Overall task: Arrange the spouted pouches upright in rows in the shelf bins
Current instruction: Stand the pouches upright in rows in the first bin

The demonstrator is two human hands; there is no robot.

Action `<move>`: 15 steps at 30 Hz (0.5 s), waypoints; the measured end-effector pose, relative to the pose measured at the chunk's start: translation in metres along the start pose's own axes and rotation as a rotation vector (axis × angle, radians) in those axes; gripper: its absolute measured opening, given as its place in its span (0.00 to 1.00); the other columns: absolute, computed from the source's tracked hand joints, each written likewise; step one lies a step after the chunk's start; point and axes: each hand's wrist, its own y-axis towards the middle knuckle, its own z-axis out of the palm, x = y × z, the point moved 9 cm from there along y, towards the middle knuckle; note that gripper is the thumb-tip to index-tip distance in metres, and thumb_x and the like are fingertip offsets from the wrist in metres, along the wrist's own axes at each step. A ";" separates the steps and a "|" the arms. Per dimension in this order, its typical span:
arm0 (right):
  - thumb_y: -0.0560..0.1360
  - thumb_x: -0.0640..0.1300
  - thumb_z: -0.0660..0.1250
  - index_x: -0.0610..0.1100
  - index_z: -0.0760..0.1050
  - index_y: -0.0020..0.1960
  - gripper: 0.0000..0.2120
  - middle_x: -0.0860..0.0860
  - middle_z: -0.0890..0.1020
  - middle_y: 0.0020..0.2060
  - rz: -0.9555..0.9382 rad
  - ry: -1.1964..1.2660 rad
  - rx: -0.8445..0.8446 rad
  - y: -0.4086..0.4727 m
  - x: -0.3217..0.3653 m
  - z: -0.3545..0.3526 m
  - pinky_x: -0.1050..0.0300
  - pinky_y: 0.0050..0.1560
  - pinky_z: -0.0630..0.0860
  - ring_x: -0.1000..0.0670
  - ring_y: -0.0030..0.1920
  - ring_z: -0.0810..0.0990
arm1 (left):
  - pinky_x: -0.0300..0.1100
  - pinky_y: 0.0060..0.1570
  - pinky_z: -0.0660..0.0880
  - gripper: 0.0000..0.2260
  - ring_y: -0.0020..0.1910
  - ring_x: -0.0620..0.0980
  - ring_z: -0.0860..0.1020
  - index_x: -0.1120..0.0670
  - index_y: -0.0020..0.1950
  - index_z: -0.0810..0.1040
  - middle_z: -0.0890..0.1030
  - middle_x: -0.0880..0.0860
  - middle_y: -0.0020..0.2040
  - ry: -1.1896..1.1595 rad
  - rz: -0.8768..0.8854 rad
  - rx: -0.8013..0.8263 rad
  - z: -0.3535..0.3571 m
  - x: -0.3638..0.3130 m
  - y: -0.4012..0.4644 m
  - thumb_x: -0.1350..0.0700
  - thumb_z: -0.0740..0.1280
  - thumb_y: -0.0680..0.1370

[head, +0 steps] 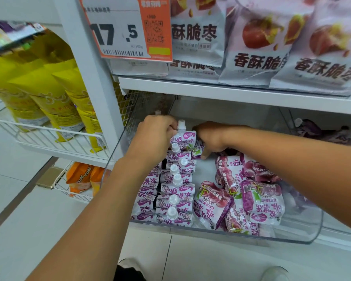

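Purple pouches (177, 191): upright row, centre of frame, inside clear bin (292, 238)
My left hand (156, 134): grips the rearmost pouch (182, 136)
My right hand (209, 138): fingers curled on a pouch beside it

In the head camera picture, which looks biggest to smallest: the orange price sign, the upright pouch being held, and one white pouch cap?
1. orange price sign, though it hangs nearer the camera, which inflates it.
2. upright pouch at the back of the row.
3. white cap on the front pouch, clearly smallest.
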 end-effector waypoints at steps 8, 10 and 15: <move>0.75 0.39 0.69 0.45 0.68 0.43 0.09 0.50 0.73 0.41 -0.177 0.064 -0.274 -0.016 0.001 -0.033 0.53 0.41 0.70 0.45 0.42 0.74 | 0.52 0.44 0.79 0.03 0.40 0.50 0.78 0.54 0.44 0.81 0.80 0.51 0.39 -0.063 0.033 0.040 0.007 0.006 -0.004 0.60 0.70 0.77; 0.78 0.39 0.66 0.46 0.68 0.44 0.08 0.51 0.73 0.39 -0.173 0.145 -0.320 -0.025 -0.005 -0.041 0.55 0.39 0.69 0.48 0.39 0.73 | 0.51 0.44 0.79 0.03 0.40 0.49 0.79 0.54 0.43 0.81 0.81 0.51 0.38 -0.063 0.017 0.050 0.009 0.009 -0.005 0.60 0.71 0.77; 0.80 0.44 0.65 0.47 0.66 0.60 0.12 0.53 0.72 0.46 -0.299 0.174 -0.549 -0.052 0.007 -0.081 0.56 0.44 0.67 0.48 0.47 0.73 | 0.52 0.41 0.79 0.10 0.36 0.49 0.77 0.50 0.49 0.84 0.83 0.51 0.43 0.044 -0.008 0.104 0.018 0.017 -0.006 0.63 0.66 0.79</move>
